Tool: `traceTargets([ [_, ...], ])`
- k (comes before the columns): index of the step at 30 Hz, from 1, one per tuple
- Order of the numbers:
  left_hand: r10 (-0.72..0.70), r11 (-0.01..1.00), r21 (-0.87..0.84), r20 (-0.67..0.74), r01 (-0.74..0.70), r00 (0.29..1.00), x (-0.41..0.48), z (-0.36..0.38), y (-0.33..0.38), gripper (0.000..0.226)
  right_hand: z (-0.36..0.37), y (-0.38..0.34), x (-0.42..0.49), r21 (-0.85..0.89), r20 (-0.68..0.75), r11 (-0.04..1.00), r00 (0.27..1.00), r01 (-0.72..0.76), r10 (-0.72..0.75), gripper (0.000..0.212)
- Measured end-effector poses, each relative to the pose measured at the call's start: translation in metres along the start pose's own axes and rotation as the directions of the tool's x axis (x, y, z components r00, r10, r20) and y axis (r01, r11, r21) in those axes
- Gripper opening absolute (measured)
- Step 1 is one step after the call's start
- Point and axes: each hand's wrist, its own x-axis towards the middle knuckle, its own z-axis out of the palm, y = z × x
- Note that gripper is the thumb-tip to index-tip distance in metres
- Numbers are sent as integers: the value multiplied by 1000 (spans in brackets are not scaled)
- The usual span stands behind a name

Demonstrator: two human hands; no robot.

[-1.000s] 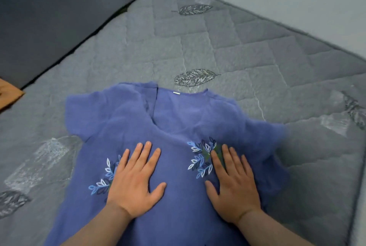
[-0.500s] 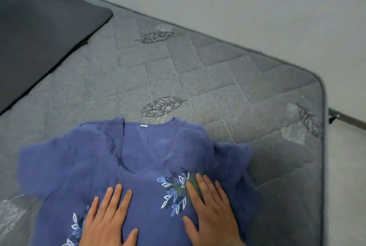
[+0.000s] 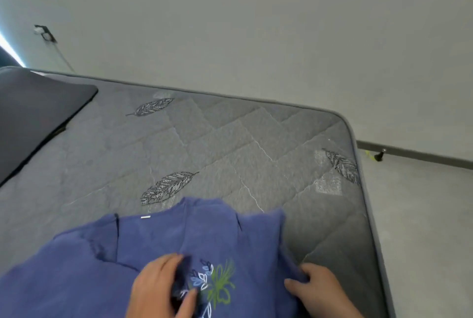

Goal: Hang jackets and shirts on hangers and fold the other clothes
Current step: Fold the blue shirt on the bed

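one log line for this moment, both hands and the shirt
left hand pressing blue shirt | right hand gripping shirt edge | mattress

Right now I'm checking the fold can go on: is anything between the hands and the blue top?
No. The left hand and right hand both touch the blue top directly on the mattress.

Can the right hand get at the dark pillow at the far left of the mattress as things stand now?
Probably not without leaning over. The right hand is at the blue shirt's right edge, seemingly gripping the cloth, near the mattress's right side. The dark pillow lies far across, beyond the left hand. Only bare mattress lies between.
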Motion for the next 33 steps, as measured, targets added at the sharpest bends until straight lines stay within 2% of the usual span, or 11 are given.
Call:
traceTargets([
  [2,440,882,-18,389,-471,810,-8,26,3,75,-8,4,2,299,-53,954,997,-36,54,35],
  [6,320,844,-17,818,-536,478,62,73,88,55,-18,20,-2,780,100,605,987,-157,127,18],
  [10,169,774,81,929,-627,328,80,93,127,24,-18,25,-1,895,74,425,985,-134,155,21],
  [14,180,829,201,787,-521,590,77,95,148,32,-12,31,2,883,-13,465,988,-63,157,23],
  [16,169,880,171,759,-443,629,74,99,149,32,-10,33,3,881,-45,473,990,-24,134,21],
  [19,109,992,-128,740,-20,664,69,105,145,22,-9,33,-1,897,-65,443,991,8,113,17],
  [22,71,839,-423,710,343,701,70,100,140,27,-3,23,-13,752,-318,615,948,236,24,20],
  [24,61,660,-527,747,535,662,68,84,128,31,12,1,-29,323,-602,772,748,547,-278,19],
  [27,-30,537,-600,689,593,724,69,55,85,35,62,-30,-52,-383,-356,575,459,723,-814,15],
  [30,-233,542,-684,435,487,870,58,4,20,31,111,-36,-54,-500,-36,464,518,731,-855,40],
  [33,-443,813,-442,-51,378,895,15,-64,-80,11,132,-43,-53,-462,75,381,464,801,-883,47],
])
